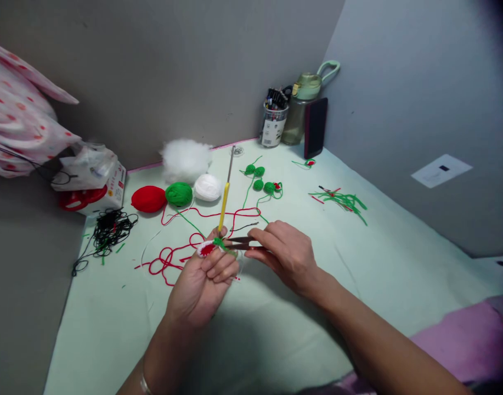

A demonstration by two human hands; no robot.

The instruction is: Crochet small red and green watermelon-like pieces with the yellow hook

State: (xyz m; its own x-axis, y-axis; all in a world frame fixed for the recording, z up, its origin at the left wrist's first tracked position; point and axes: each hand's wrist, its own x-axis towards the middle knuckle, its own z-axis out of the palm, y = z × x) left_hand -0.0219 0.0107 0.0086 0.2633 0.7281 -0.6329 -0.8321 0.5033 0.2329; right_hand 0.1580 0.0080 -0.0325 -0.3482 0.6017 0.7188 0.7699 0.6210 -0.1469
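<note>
The right hand (290, 253), just right of centre frame, and the left hand (205, 284), lower left of centre, have curled fingers: the first grips dark scissors (242, 240), blades slightly parted; the second pinches the crocheted piece (207, 249) by their tips — a slip could snip stitches or skin.

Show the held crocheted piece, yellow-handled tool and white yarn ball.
Held crocheted piece (207, 249), head view: red centre.
Yellow-handled tool (224, 207), head view: yellow handle.
White yarn ball (207, 187), head view: middle.

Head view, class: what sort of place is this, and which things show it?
Probably a craft table, perhaps at home: a green yarn ball, fluffy white stuffing, and a small yarn piece in the left hand.
</note>
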